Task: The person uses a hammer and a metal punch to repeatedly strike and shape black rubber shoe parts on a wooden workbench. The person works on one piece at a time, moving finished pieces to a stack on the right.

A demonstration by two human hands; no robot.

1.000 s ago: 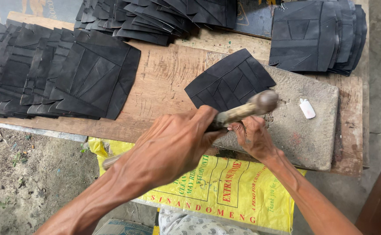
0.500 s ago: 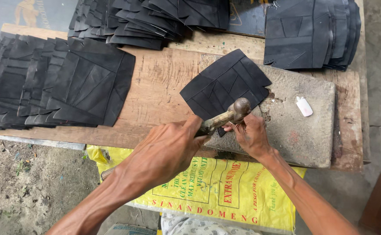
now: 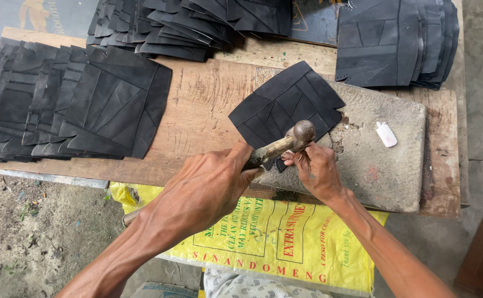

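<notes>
Stacks of black cut pieces (image 3: 70, 105) are seen fanned across the wooden bench (image 3: 203, 105), well left of the fingers. A hammer (image 3: 285, 142) is gripped in the left hand (image 3: 208, 187), all fingers wrapped tight around the wooden handle, its metal head poised just above the fingertips (image 3: 290, 160) of the right hand (image 3: 316, 171). By those pinched fingertips something small is held upright on the near corner of a single black patterned piece (image 3: 288, 105); what it is cannot be told. The piece is laid on a grey stone slab (image 3: 385, 171), reaching away beyond the fingers. A white chalk-like lump (image 3: 386, 134) is left on the slab to the right, near a further stack (image 3: 396, 41). A glancing blow is judged the main risk: with the head so close, the fingertips could be struck, or the piece shifted off the slab.
</notes>
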